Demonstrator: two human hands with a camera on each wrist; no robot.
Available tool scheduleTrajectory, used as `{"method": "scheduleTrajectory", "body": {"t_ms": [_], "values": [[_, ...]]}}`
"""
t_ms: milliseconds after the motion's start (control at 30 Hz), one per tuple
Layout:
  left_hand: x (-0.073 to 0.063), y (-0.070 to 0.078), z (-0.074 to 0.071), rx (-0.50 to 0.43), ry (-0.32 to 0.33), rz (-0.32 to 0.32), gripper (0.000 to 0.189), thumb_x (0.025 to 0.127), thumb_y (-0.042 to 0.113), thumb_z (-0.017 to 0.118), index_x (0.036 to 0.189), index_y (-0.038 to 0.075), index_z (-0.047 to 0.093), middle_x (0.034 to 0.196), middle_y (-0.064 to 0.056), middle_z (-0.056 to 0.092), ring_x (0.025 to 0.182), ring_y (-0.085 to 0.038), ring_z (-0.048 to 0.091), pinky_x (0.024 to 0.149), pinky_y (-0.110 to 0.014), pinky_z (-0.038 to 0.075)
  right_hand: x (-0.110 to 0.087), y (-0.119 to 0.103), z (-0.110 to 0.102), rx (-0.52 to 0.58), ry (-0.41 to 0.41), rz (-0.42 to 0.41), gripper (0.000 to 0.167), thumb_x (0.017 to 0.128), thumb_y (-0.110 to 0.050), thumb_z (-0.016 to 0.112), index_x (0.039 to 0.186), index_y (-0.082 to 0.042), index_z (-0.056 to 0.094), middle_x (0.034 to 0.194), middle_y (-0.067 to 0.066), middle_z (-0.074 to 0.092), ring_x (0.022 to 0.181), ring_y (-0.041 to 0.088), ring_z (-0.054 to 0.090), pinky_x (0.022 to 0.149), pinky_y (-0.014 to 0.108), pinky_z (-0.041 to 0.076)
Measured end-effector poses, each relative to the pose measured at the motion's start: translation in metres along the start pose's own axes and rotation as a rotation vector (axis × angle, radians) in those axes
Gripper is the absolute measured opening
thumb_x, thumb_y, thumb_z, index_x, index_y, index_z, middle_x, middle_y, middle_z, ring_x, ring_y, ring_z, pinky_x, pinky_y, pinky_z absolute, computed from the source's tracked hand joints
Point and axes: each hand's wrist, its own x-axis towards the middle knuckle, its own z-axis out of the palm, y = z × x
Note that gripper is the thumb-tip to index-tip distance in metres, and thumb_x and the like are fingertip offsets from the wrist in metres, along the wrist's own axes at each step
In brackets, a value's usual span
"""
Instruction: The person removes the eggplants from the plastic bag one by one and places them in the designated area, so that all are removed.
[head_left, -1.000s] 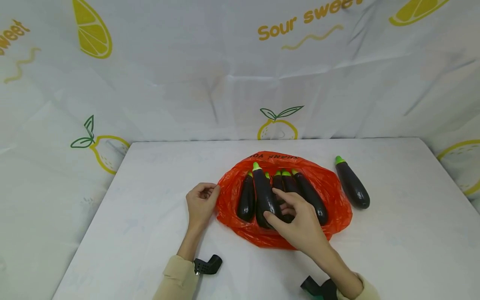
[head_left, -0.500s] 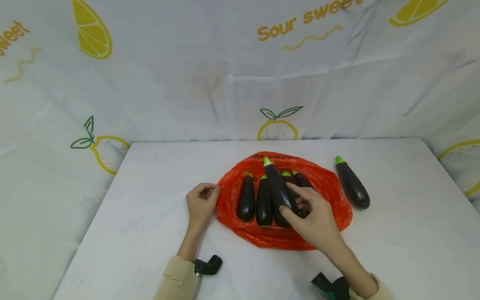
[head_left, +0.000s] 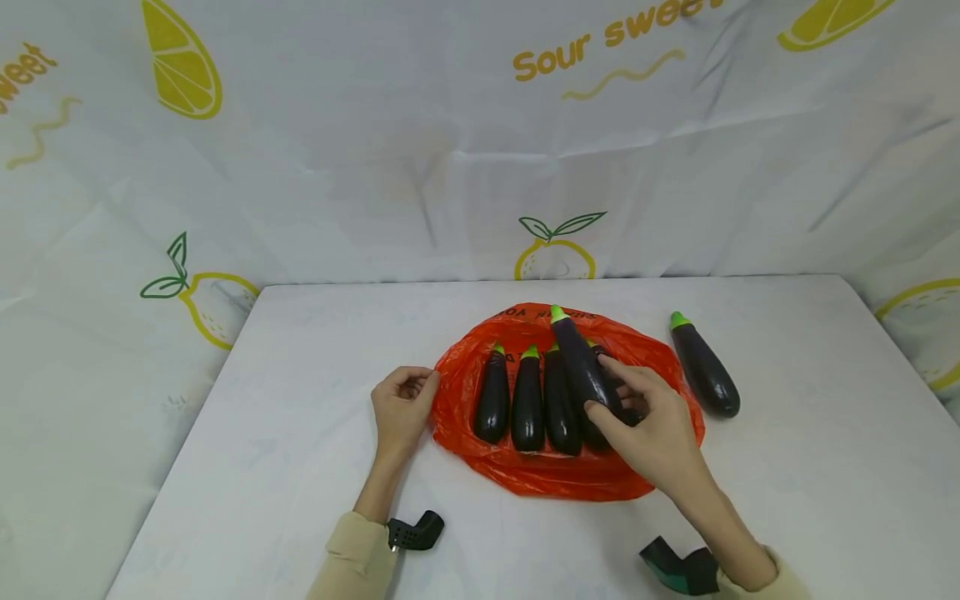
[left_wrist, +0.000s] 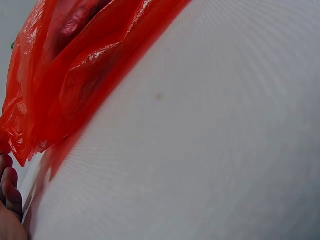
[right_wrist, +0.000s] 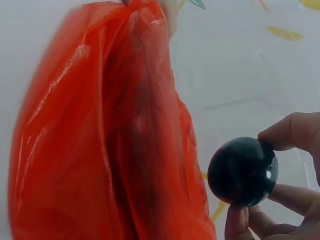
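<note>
Bright, even, soft light; faint shadows; blurry wrist close-ups

Bright orange-red plastic bag (head_left: 660, 367), glossy near-black eggplants (head_left: 527, 400) with lime-green caps, white table (head_left: 300, 417), white backdrop (head_left: 375, 142) with yellow lemons.

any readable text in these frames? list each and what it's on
"Sour swee", last letters cut off by the frame's top edge: yellow print on the backdrop cloth.
"weet", start cut off: same cloth, far left.
Dark print on the red bag rim, upside down, partly hidden by an eggplant: not readable.
Nothing else.
</note>
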Motion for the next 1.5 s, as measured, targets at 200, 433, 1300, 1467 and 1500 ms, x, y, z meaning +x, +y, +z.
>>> {"method": "scheduleTrajectory", "body": {"t_ms": [200,433,1300,1467,1500], "values": [[-0.001,0.001,0.0,0.001,-0.002,-0.01,0.004,0.089,0.001,0.073,0.086,-0.001,0.076,0.076,-0.017,0.069,0.062,-0.005,0.054,0.059,-0.014,0.047,0.003,0.011,-0.003,-0.019,0.042,-0.009,0.051,0.082,-0.005,0.08,0.132,-0.003,0.068,0.109,0.017,0.07,0.086,0.01,0.055,0.074,0.011,0.05],[-0.001,0.002,0.0,-0.016,0.002,-0.003,0.006,0.09,0.004,0.073,0.086,0.0,0.076,0.077,-0.019,0.069,0.063,-0.005,0.054,0.06,-0.014,0.047,0.005,0.026,-0.01,-0.035,0.08,-0.036,0.05,0.082,-0.002,0.079,0.13,0.0,0.067,0.11,0.019,0.07,0.081,-0.005,0.054,0.071,0.006,0.049],[0.001,0.001,0.0,-0.025,-0.004,0.002,0.005,0.089,0.001,0.073,0.085,-0.001,0.075,0.076,-0.021,0.068,0.063,-0.006,0.053,0.061,-0.014,0.045,0.017,0.083,-0.063,-0.095,0.243,0.09,0.049,0.087,-0.004,0.075,0.134,-0.001,0.065,0.115,0.002,0.063,0.087,-0.01,0.047,0.079,-0.006,0.038],[0.001,0.001,0.0,-0.031,-0.003,-0.001,0.006,0.089,0.001,0.073,0.085,-0.002,0.075,0.075,-0.021,0.067,0.063,-0.006,0.053,0.06,-0.014,0.045,0.017,0.096,-0.073,-0.076,0.256,0.068,0.047,0.086,-0.004,0.075,0.132,0.001,0.066,0.106,-0.035,0.051,0.088,-0.014,0.05,0.079,-0.005,0.04],[0.001,0.001,0.0,-0.034,-0.002,-0.002,0.005,0.089,0.001,0.073,0.085,-0.002,0.075,0.075,-0.021,0.067,0.063,-0.006,0.053,0.06,-0.014,0.045,0.017,0.099,-0.076,-0.071,0.256,0.064,0.047,0.086,-0.004,0.075,0.132,0.002,0.066,0.105,-0.038,0.049,0.088,-0.014,0.05,0.079,-0.005,0.04]]}}
